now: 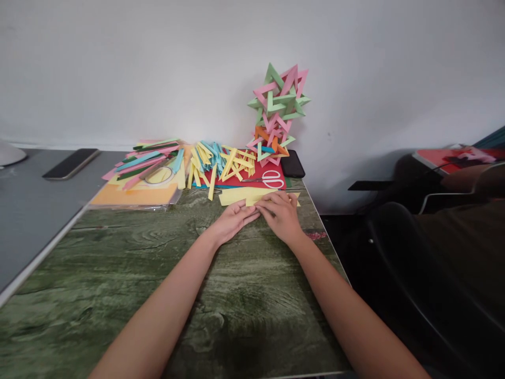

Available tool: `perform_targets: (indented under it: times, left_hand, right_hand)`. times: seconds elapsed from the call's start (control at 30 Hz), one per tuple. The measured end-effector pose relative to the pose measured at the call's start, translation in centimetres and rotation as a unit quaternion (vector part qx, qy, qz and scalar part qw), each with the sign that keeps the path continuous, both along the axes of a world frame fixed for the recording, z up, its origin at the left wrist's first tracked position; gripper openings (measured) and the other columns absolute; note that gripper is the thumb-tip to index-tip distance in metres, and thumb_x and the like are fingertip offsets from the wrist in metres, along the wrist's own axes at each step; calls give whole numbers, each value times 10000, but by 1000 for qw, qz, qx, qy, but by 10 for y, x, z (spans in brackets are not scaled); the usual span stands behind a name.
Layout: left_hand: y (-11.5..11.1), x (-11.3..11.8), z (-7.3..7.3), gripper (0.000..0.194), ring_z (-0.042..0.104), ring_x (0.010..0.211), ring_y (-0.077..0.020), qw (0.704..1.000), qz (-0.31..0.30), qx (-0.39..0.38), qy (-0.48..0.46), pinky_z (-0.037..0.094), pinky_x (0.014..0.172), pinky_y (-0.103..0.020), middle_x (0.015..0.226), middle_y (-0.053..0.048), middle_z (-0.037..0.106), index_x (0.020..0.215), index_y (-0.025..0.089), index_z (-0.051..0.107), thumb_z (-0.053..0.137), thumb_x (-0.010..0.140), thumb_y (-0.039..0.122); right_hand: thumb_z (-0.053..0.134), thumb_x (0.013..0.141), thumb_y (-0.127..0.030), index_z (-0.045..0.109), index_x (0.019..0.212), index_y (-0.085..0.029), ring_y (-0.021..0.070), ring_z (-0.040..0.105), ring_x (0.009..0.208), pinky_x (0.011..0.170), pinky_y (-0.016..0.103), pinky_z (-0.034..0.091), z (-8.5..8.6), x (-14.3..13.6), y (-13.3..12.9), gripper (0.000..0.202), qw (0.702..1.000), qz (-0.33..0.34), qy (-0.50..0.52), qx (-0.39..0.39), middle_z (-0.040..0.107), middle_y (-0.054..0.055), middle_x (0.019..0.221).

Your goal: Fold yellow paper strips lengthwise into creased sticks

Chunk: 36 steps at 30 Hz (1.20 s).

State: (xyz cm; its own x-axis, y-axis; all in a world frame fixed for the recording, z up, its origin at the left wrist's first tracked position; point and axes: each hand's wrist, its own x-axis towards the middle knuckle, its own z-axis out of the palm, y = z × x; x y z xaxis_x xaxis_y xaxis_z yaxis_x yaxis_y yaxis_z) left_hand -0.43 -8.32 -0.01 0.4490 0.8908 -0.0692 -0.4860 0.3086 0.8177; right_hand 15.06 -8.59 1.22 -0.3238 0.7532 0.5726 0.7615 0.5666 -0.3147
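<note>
A small piece of yellow paper (252,201) is pinched between my two hands over the green wood-patterned table (236,284). My left hand (235,218) grips its lower left part, thumb on top. On the other side my right hand (282,213) has thumb and fingers closed on it, partly hiding it. Right behind lie flat yellow paper strips (232,196), partly covered by my hands. White-handled scissors (272,179) rest on red paper (232,181) just beyond.
Folded yellow and blue paper strips (215,158) are heaped at the back. Left of them, coloured strips (145,158) lie on an orange paper pack (130,197). A green-and-pink paper star model (280,100) stands by the wall, near a black phone (293,164). Another phone (71,163) lies far left.
</note>
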Motion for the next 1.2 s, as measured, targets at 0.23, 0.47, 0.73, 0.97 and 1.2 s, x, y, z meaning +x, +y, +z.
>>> perform_targets:
  times: [0.23, 0.47, 0.73, 0.97, 1.2]
  left_hand:
    - [-2, 3, 1, 189, 545, 1006, -159, 999, 10, 30, 13, 322, 987, -373, 990, -60, 637, 922, 138, 579, 586, 740, 188]
    - [-2, 4, 1, 130, 560, 985, -169, 998, 12, 33, 46, 337, 972, -377, 955, -61, 649, 848, 130, 581, 583, 743, 206]
    - [-2, 4, 1, 213, 556, 1002, -189, 997, 19, 28, 63, 340, 965, -377, 1002, -81, 642, 932, 137, 591, 585, 740, 228]
    - [-2, 4, -2, 224, 558, 1004, -200, 997, 23, 29, 62, 338, 965, -385, 1037, -88, 629, 938, 155, 612, 587, 741, 257]
    - [-2, 6, -1, 277, 556, 1005, -199, 995, 32, 35, 84, 343, 958, -388, 1024, -83, 636, 981, 164, 609, 613, 716, 245]
  right_hand:
    - [535, 788, -333, 636, 726, -247, 154, 508, 823, 793, 345, 210, -2, 1, 2, 147, 997, -32, 68, -7, 647, -20, 791]
    - [568, 753, -382, 631, 673, -238, 161, 504, 803, 787, 347, 208, 0, 3, 2, 175, 996, -31, 79, -28, 653, -20, 765]
    - [549, 762, -392, 616, 659, -227, 166, 495, 813, 786, 346, 204, -2, 7, 6, 206, 995, -57, 74, -29, 649, -15, 758]
    - [488, 801, -384, 599, 633, -218, 190, 474, 826, 771, 357, 206, -3, 4, 6, 261, 994, -81, 67, -15, 635, 8, 774]
    - [471, 817, -362, 586, 641, -206, 186, 469, 817, 769, 353, 204, -2, 3, 5, 262, 995, -78, 58, -27, 635, 13, 767]
